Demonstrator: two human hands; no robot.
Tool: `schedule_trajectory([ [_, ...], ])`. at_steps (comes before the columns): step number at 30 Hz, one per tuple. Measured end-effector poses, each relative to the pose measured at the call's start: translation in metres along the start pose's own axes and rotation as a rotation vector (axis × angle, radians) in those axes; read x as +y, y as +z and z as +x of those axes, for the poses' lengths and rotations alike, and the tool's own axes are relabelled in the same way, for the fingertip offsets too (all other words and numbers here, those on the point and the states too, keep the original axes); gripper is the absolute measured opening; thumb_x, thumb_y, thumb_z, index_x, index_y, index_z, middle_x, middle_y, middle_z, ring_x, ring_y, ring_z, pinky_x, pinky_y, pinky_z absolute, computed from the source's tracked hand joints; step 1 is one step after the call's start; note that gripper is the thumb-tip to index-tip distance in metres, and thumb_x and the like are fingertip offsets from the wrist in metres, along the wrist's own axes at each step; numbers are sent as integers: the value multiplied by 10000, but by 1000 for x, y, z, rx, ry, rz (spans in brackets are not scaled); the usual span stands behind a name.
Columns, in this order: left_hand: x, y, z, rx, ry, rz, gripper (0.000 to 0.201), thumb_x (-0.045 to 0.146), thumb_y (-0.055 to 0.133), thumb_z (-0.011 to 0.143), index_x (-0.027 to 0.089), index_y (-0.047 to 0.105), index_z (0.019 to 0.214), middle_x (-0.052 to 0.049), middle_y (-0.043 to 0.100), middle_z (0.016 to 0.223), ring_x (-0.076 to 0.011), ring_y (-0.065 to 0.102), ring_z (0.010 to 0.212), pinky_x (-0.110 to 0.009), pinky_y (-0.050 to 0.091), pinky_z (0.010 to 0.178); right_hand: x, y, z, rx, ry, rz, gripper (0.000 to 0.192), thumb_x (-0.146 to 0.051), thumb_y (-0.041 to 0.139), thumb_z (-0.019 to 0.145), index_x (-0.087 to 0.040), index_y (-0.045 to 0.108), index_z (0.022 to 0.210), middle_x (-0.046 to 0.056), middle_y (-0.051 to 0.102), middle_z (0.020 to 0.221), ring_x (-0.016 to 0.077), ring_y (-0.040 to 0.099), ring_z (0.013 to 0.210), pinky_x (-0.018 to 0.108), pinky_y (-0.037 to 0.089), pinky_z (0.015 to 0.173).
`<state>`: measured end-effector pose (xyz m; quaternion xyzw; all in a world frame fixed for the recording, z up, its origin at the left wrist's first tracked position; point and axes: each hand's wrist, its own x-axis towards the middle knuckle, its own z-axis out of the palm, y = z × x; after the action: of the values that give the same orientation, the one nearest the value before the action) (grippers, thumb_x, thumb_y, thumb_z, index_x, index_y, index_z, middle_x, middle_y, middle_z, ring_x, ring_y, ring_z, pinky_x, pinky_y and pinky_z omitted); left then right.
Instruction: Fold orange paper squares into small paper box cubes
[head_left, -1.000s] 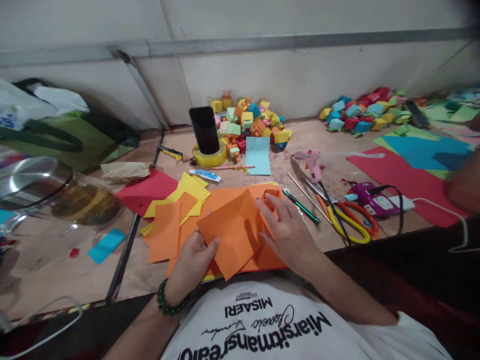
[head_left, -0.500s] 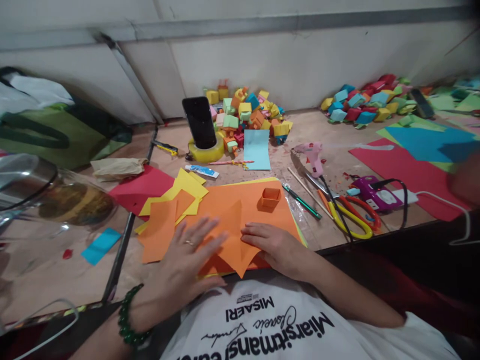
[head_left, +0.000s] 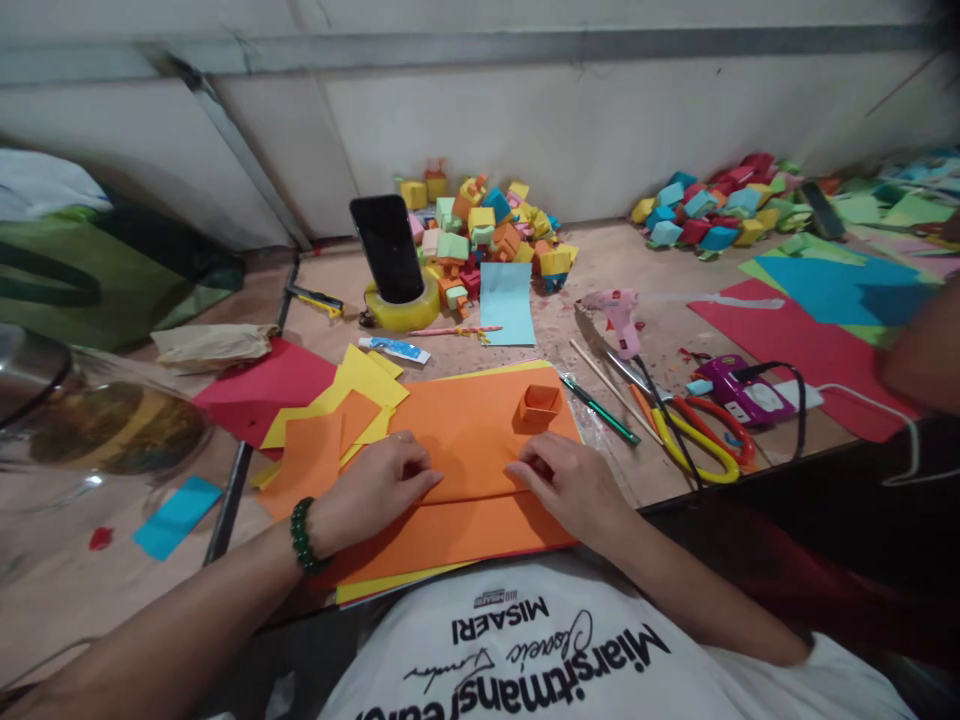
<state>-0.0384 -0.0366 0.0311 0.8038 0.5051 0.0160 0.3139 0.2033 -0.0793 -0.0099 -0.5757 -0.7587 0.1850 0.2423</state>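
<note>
Both hands work at the near middle of the table [head_left: 322,335]. Left hand [head_left: 379,492] and right hand [head_left: 574,488]: fingers curled, tips at the near part of an orange paper sheet [head_left: 472,482], one per side; cannot tell whether they pinch it. Sheet lies on a paper stack [head_left: 450,545]. Orange paper box [head_left: 541,405] stands just beyond right hand; green pen [head_left: 604,412] farther right.

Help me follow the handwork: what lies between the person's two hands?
Between the left hand and right hand, the head view shows only orange paper, one edge running across.
</note>
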Motion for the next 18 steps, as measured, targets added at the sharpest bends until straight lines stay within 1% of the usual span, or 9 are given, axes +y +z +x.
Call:
schedule_trajectory([
  [1, 0, -1, 2, -17, -10, 27, 262, 364, 503, 844, 189, 544, 654, -18, 549, 732, -161, 541, 650, -285, 406, 631, 0, 0, 2, 0, -2, -23, 215, -295, 574, 901, -191, 568, 713, 5, 600, 673, 129, 535, 599, 246, 344, 553],
  [3, 1, -2, 7, -6, -5, 101, 226, 378, 497, 854, 188, 590, 772, -36, 572, 806, -186, 566, 709, -305, 423, 665, 0, 1, 4, -17, -8, -53, 208, -290, 578, 900, -192, 575, 717, 2, 595, 669, 128, 532, 599, 244, 331, 552],
  [6, 4, -2, 16, 67, 42, 142, 319, 455, 526, 842, 179, 607, 983, -72, 587, 951, -227, 590, 833, -344, 450, 742, 1, 2, 6, -50, -13, -70, 200, -280, 575, 906, -190, 583, 727, 0, 597, 677, 124, 528, 593, 241, 323, 547],
  [8, 7, -2, 23, 74, 59, 112, 375, 488, 587, 795, 165, 602, 985, -81, 586, 972, -235, 586, 847, -355, 457, 752, 1, 3, 7, -60, -19, -70, 201, -284, 573, 909, -187, 585, 733, -1, 597, 679, 120, 525, 587, 241, 321, 546],
  [10, 10, -1, 29, 75, 48, 78, 332, 464, 623, 763, 162, 590, 898, -73, 584, 929, -220, 573, 793, -344, 454, 709, 2, 4, 6, -54, -27, -72, 204, -294, 573, 912, -185, 584, 740, 1, 601, 686, 121, 528, 594, 243, 328, 556],
  [13, 11, 3, 35, 87, 25, -44, 256, 421, 599, 767, 175, 543, 812, -24, 559, 781, -175, 529, 676, -299, 419, 613, 3, 5, 5, -33, -40, -75, 211, -300, 562, 923, -182, 576, 749, 9, 611, 708, 128, 546, 624, 244, 342, 575],
  [15, 9, 7, 37, 73, 6, -174, 264, 412, 581, 767, 172, 541, 869, 19, 518, 691, -149, 496, 614, -271, 390, 566, 4, 6, 3, -23, -51, -79, 221, -305, 546, 933, -182, 570, 751, 14, 613, 714, 131, 550, 631, 245, 350, 579],
  [18, 5, 10, 38, 52, -5, -297, 417, 379, 577, 750, 142, 544, 1092, 60, 466, 627, -131, 469, 572, -248, 359, 540, 5, 7, 2, -5, -74, -83, 241, -322, 530, 943, -186, 567, 747, 16, 611, 708, 134, 552, 632, 249, 366, 585],
])
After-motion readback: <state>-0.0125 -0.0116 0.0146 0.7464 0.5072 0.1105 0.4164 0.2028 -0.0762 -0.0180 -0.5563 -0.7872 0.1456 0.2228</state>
